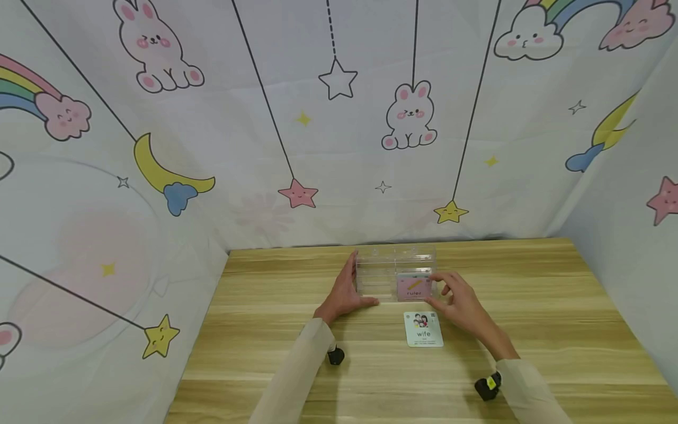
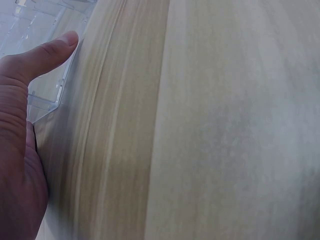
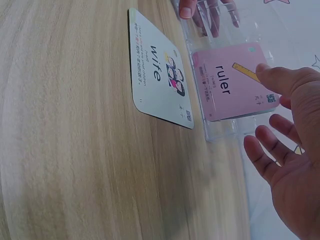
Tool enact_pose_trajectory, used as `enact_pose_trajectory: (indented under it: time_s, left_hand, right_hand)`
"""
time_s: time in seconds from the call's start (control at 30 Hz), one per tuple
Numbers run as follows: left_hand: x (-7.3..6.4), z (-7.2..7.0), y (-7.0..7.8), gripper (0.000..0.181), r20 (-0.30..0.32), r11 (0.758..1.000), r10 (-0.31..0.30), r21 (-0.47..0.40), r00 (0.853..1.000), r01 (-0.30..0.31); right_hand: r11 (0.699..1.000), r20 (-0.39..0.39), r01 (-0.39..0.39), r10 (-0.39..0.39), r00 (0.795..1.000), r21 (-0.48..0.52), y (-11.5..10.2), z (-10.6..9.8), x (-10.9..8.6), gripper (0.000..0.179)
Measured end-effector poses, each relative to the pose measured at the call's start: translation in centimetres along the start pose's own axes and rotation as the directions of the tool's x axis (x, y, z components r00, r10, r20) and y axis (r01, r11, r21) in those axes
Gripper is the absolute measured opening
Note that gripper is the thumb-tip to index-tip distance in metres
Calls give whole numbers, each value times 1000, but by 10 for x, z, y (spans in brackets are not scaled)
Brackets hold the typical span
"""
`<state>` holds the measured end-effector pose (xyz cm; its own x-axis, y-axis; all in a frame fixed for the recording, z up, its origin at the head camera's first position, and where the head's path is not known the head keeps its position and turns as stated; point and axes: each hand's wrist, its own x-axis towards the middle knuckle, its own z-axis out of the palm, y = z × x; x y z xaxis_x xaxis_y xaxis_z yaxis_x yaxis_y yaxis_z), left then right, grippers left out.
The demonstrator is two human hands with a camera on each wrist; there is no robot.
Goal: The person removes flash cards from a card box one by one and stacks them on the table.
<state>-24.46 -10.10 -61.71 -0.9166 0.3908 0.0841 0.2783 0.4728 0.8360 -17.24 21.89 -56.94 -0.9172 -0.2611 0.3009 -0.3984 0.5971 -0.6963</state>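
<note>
A clear plastic card holder (image 1: 376, 288) with compartments stands near the back of the table. Along its left side my left hand (image 1: 345, 292) grips it, the thumb (image 2: 55, 50) lying across the front edge. A pink "ruler" card (image 3: 230, 82) sits in the holder's front right compartment. At the holder's right end is my right hand (image 1: 459, 305), its thumb over the pink card and the other fingers (image 3: 270, 145) spread loosely beside the holder. Whether that thumb presses the card I cannot tell. A pale "wife" card (image 1: 424, 331) lies face up on the table before the holder.
The wooden table (image 1: 265, 377) runs back to a printed cloth wall (image 1: 344, 135) close behind the holder. More cloth (image 1: 625, 235) hangs at the sides. Small black devices sit on both wrists.
</note>
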Motion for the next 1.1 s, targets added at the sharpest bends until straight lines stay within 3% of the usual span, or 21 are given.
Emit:
enact_pose_trajectory:
  time_s: [0.4,0.8,1.1]
  left_hand:
    - [-1,0,1,139,4,1000,7,14,1000,-7]
    - [-2,-1,3,138,-2,1000,6,20,1000,-6]
    - [-3,-1,5,138,-8,1000,8,21,1000,-8]
  right_hand:
    - [989,2,-24,24,1000,147,3,8,0,39]
    - [998,-21,18,-16,1000,67,-1,12,6,29]
    - [999,-34,-14,16,999,52,-7,9,15,30]
